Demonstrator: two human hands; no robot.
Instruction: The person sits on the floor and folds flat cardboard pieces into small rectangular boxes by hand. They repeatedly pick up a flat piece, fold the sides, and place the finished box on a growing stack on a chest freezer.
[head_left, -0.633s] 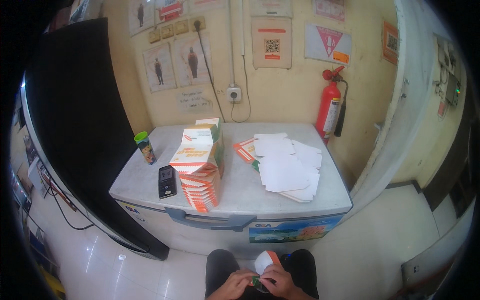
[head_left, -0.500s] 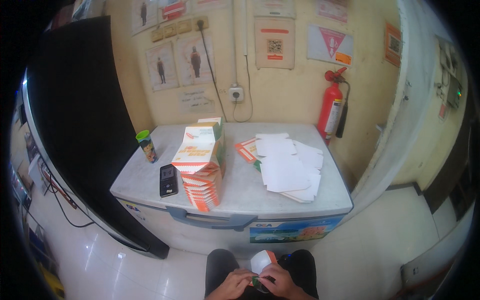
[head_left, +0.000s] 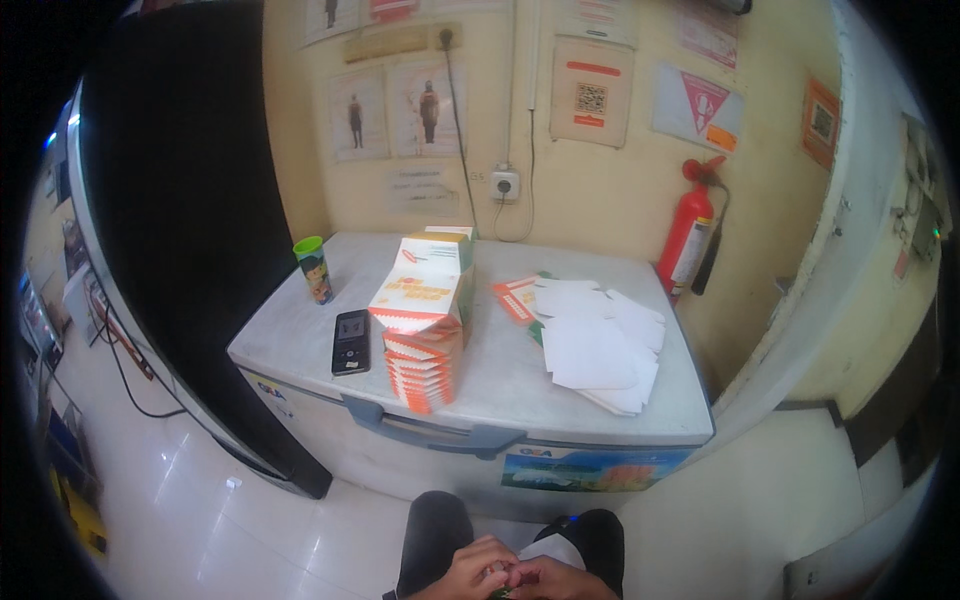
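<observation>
Over my lap, my left hand [head_left: 472, 568] and my right hand [head_left: 552, 578] meet with their fingers bent and pressed together. Both grip a folding carton [head_left: 556, 547], whose white panel shows just beyond the right fingers, between my knees. A little green shows under the fingertips; the rest of the carton is hidden by the hands and the lower picture edge. Ahead, on a white chest freezer [head_left: 300, 345], rises a tall stack of folded white, orange and green cartons [head_left: 420, 300]. To its right lie flat carton blanks [head_left: 595, 345], mostly white side up.
Left of the stack are a black phone-like device [head_left: 351, 342] and a green-rimmed cup [head_left: 313, 268]. The freezer's grey handle [head_left: 430, 432] juts toward my knees. A red fire extinguisher [head_left: 687, 230] hangs at the right, and a dark panel [head_left: 185, 230] stands at the left.
My head view has shifted, so the freezer sits slightly further right. My hands have come closer together and lower in the picture; the carton's orange edge no longer shows.
</observation>
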